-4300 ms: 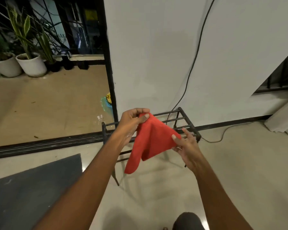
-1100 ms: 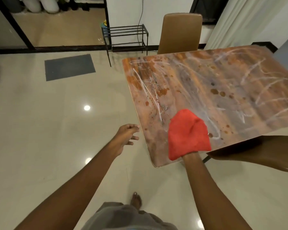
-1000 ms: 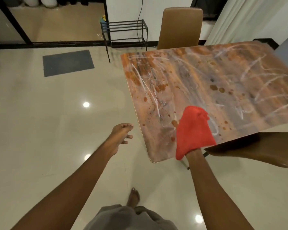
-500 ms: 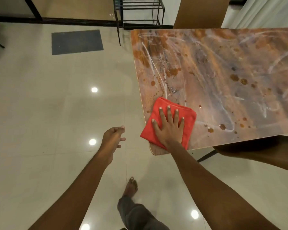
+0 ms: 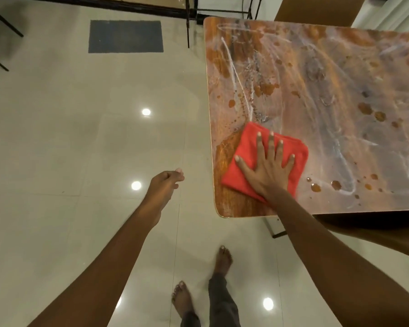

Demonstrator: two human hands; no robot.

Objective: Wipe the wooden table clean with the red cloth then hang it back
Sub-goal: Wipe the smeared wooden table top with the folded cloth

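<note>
Pushed inward, one red cloth [image 5: 244, 147]; right hand [image 5: 268, 173] flat atop.

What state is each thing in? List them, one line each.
wooden table: streaked white and spotted brown.
red cloth: folded, flat on the table near its corner.
right hand: fingers spread straight, pressing the cloth.
left hand: loosely curled, holding nothing, beside the table.
grey mat: lying flat.

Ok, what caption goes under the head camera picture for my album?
Right hand presses a folded red cloth flat on the stained wooden table, left hand idle.
</note>
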